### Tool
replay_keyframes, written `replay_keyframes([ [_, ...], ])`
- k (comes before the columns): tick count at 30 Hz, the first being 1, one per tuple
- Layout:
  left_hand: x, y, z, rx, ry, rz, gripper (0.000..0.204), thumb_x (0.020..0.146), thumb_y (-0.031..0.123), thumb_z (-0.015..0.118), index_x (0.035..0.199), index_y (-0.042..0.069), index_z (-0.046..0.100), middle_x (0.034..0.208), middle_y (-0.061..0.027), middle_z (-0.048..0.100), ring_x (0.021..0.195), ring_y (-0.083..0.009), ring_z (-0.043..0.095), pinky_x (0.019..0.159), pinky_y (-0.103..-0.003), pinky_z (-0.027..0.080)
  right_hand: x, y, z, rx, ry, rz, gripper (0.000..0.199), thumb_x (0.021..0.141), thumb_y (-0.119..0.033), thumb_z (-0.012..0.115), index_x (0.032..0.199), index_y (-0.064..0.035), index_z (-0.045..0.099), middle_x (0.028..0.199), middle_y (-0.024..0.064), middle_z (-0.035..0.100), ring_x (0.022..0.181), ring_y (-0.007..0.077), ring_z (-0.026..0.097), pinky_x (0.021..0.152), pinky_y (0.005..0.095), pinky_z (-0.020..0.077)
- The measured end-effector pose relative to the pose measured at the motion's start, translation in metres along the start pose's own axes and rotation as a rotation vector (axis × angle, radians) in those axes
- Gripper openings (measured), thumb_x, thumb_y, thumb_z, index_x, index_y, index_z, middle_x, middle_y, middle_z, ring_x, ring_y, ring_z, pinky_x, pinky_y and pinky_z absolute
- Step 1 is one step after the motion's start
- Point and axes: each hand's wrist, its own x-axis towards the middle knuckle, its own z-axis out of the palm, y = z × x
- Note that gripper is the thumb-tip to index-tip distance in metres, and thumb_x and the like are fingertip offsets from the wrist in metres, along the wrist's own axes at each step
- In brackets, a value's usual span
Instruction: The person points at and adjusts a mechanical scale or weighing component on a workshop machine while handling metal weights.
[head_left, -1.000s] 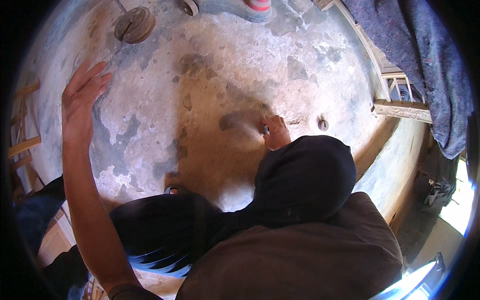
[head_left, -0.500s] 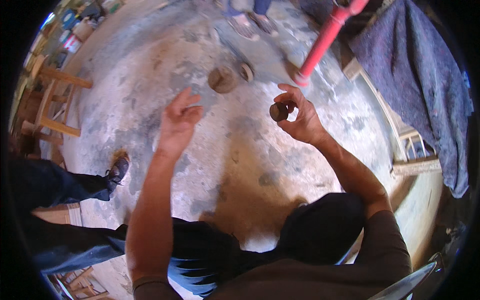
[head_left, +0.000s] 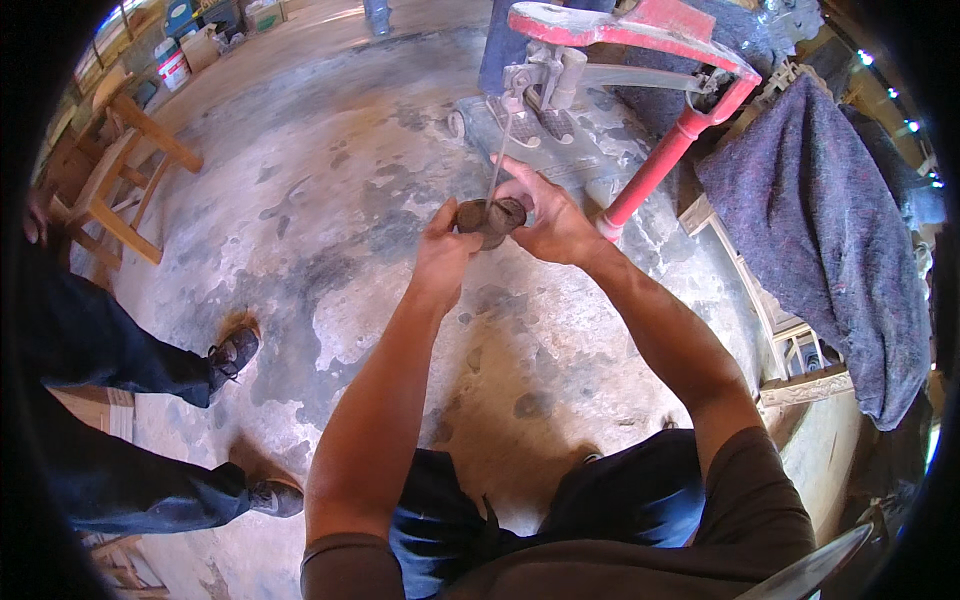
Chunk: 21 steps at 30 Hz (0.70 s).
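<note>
while both hands clamp small dark round piece [head_left: 490,217], left hand [head_left: 445,255] at 7 o'clock, right hand [head_left: 550,222] at 3 o'clock; i judge fitting unfinished, thin wire [head_left: 497,158] loose above.

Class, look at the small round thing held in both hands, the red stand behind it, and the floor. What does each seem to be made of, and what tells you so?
Round thing: probably rusty metal or dark wood; brown, dull, rough, too small to be sure.
Red stand: likely painted metal; slim tube, glossy chipped red coat.
Floor: concrete; grey, blotchy, worn patches.
</note>
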Motion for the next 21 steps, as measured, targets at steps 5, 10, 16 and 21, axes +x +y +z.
replay_keyframes([
  [5,-0.003,0.004,0.002,-0.118,0.02,0.08,0.037,0.08,-0.007,0.055,0.116,0.0,0.058,0.108,-0.0072,0.064,0.096,-0.0157,0.059,0.083,-0.028,0.047,-0.003,0.005,0.01,0.173,0.077,-0.022,0.087,0.073,0.015,0.065,0.15,-0.0087,0.033,0.114,0.0088,0.058,0.1,0.0184,0.059,0.089,0.0294,0.0479],
  [10,0.007,-0.003,-0.017,0.072,-0.083,0.1,0.039,0.085,-0.007,0.054,0.124,0.0,0.054,0.118,-0.0068,0.06,0.105,-0.018,0.059,0.094,-0.032,0.047,-0.014,0.023,0.03,0.193,0.266,0.02,0.095,0.07,0.012,0.073,0.152,-0.0137,0.032,0.115,0.0057,0.06,0.103,0.0163,0.059,0.094,0.0316,0.0468],
  [16,0.001,0.001,-0.017,0.17,-0.115,0.109,0.04,0.085,-0.005,0.056,0.125,0.001,0.054,0.117,-0.0045,0.059,0.102,-0.0153,0.055,0.089,-0.029,0.045,-0.014,0.015,0.017,0.119,0.167,-0.016,0.095,0.07,0.016,0.068,0.152,-0.0122,0.031,0.111,0.0071,0.06,0.104,0.0172,0.057,0.095,0.0318,0.0461],
  [21,0.002,0.003,-0.014,0.139,-0.131,0.085,0.045,0.085,-0.005,0.056,0.129,-0.001,0.052,0.12,-0.0044,0.059,0.107,-0.0152,0.053,0.094,-0.03,0.042,-0.008,0.016,0.001,0.145,0.08,-0.057,0.101,0.068,0.012,0.074,0.154,-0.0132,0.029,0.115,0.005,0.06,0.106,0.0167,0.058,0.093,0.0313,0.0466],
])
